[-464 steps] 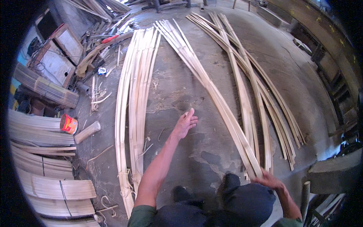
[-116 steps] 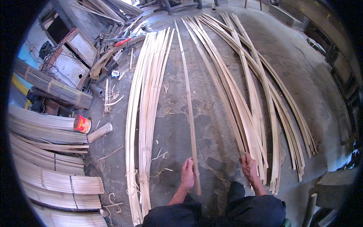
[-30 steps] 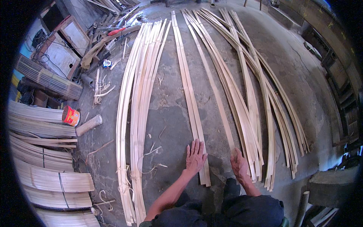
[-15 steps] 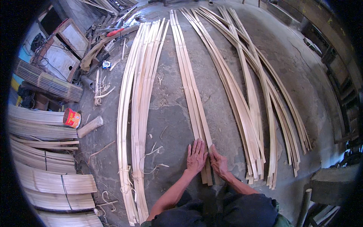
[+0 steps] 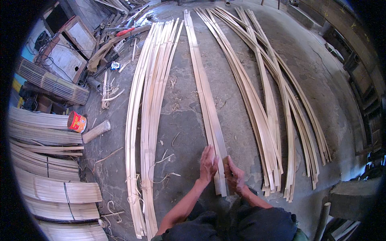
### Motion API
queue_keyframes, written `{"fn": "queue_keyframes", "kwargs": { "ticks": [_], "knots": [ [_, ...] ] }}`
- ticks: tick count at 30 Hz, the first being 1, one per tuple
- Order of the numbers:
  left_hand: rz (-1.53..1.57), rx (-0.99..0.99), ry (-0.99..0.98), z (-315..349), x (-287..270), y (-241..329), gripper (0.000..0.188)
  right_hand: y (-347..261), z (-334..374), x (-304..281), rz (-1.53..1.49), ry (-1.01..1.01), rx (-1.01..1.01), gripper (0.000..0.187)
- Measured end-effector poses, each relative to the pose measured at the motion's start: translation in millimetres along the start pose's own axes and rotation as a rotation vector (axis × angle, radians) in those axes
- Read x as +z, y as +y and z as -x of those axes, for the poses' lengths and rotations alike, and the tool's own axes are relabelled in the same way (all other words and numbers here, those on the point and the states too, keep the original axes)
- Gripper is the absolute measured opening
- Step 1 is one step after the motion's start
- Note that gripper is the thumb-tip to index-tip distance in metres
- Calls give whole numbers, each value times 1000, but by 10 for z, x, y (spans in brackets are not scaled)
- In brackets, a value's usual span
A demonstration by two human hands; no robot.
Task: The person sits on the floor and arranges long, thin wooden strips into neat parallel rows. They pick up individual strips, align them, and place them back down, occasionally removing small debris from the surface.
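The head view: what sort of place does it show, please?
Probably a craft workshop: long strips, apparently bamboo, lie across the grey floor, tied bundles of strips lie at the left, and thin offcuts lie scattered nearby.

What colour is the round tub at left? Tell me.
The tub is mainly red and orange; see head view.

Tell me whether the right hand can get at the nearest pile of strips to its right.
Probably yes: the right hand is at the edge of the middle strips, and only floor shows between it and that pile of strips.
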State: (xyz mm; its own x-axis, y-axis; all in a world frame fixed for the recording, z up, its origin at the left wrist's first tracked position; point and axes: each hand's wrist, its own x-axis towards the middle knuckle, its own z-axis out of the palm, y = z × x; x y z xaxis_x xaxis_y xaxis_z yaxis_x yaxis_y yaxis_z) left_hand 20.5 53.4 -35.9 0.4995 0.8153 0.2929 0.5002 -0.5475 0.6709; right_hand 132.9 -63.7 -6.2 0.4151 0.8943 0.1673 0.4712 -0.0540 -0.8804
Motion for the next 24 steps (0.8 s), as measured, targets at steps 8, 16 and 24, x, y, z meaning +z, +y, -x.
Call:
{"fn": "queue_keyframes", "kwargs": {
  "ticks": [8,16,24],
  "knots": [
    [713,-518,-13,-622,-310,289,41,-96,-216,385,-237,-94,273,47],
    [555,-601,-113,-467,-306,0,31,-315,-130,647,-242,-174,285,55],
    [172,-454,-225,-470,-57,-219,61,-239,-202,492,-79,-288,298,61]
  ]
}}
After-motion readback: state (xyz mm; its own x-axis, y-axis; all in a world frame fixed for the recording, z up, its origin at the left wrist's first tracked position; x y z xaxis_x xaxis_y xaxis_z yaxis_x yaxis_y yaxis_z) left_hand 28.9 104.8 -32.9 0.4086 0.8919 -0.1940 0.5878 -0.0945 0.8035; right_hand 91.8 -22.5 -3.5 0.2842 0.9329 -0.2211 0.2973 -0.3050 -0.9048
